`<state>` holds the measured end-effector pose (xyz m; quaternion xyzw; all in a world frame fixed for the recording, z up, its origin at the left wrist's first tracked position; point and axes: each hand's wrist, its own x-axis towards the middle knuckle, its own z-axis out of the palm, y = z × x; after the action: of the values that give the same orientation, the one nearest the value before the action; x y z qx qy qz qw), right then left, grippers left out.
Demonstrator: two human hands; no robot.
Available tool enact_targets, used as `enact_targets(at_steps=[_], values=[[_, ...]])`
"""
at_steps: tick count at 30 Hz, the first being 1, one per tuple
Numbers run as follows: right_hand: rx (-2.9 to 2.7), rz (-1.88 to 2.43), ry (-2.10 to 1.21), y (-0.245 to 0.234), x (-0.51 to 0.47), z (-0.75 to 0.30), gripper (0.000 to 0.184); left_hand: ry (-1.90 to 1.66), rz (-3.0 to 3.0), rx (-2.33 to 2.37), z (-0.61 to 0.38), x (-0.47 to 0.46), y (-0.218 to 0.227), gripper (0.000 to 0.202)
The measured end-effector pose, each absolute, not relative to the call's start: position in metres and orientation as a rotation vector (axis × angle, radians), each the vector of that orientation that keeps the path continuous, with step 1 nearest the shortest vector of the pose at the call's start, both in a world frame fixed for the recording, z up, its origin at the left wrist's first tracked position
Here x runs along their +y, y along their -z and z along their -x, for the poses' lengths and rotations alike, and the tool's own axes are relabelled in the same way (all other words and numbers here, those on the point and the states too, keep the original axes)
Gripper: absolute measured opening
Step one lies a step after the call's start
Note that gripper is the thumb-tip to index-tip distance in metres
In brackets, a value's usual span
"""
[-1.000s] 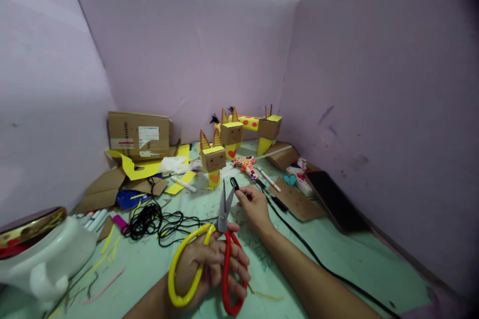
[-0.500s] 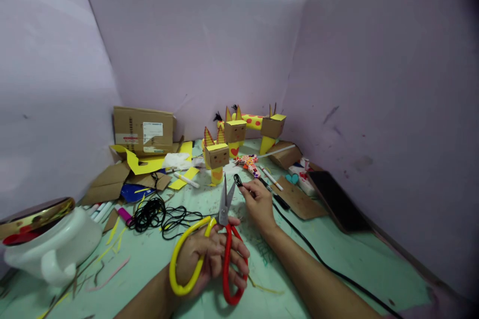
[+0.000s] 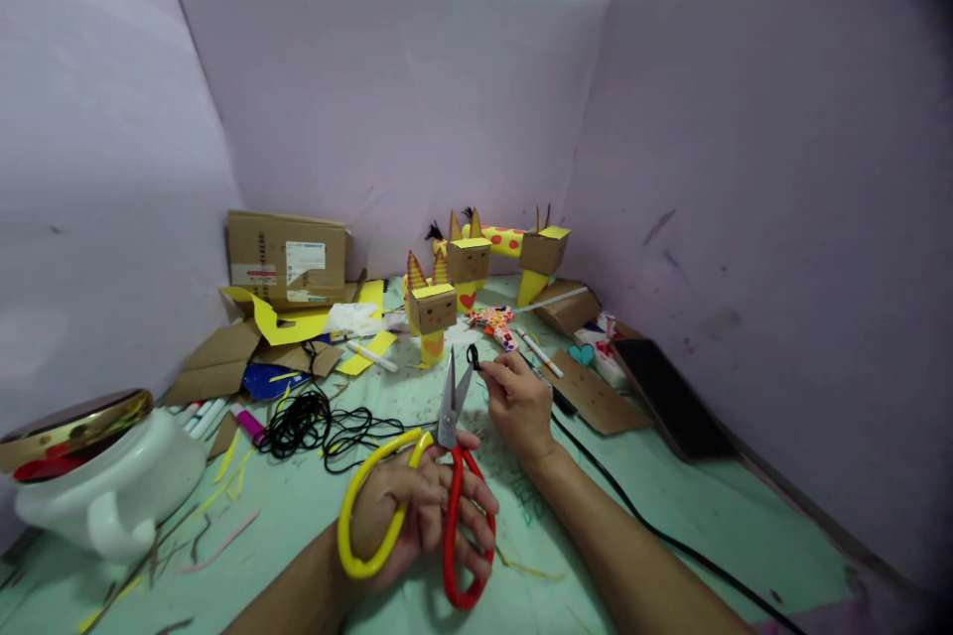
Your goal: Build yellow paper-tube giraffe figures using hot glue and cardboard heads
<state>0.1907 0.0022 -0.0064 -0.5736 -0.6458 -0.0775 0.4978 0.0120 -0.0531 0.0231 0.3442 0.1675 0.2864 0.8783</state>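
My left hand (image 3: 424, 516) is wrapped in the handles of a pair of scissors (image 3: 448, 412), one handle yellow and the other red. Their blades stand slightly apart and point away from me. Just right of the tips, my right hand (image 3: 519, 407) pinches a small looped bunch of black cord (image 3: 473, 355) between thumb and fingers. A tangled heap of black cord (image 3: 302, 425) lies left of the scissors, with strands reaching toward them. Beyond the blades stands a cardboard-headed animal figure (image 3: 433, 313) with a yellow body and striped ears.
Two more animal figures (image 3: 542, 253) stand at the back. Cardboard pieces (image 3: 215, 357) and a cardboard box (image 3: 287, 258) lie left. A white cup (image 3: 111, 486) is near the left edge. On the right are a dark phone (image 3: 670, 402) and a black cable (image 3: 632, 506).
My right hand has turned a little, and the looped cord bunch has shifted slightly with it. The scissors have moved slightly right, their blades still apart.
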Motion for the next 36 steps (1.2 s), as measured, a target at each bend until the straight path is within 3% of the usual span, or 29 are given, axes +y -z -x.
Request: enact_targets(at_steps=[8, 16, 24, 31, 36], values=[[-1.717, 1.285, 0.676, 0.001, 0.002, -0.197, 0.024, -0.571, -0.675, 0.347, -0.009, -0.047, -0.023, 0.059], [-1.831, 1.119, 0.617, -0.001, -0.002, -0.192, 0.027, -0.624, -0.641, 0.308, -0.004, -0.043, -0.026, 0.052], [-1.625, 1.313, 0.092, 0.007, 0.003, -0.196, 0.02, -0.652, -0.701, 0.35, 0.002, -0.041, -0.032, 0.054], [-1.47, 1.223, -0.492, 0.006, 0.011, -0.197, 0.011, -0.674, -0.741, 0.381, 0.002, -0.04, -0.035, 0.037], [-1.491, 1.164, -0.775, -0.002, 0.008, -0.196, 0.014, -0.676, -0.75, 0.357, 0.003, -0.04, -0.036, 0.027]])
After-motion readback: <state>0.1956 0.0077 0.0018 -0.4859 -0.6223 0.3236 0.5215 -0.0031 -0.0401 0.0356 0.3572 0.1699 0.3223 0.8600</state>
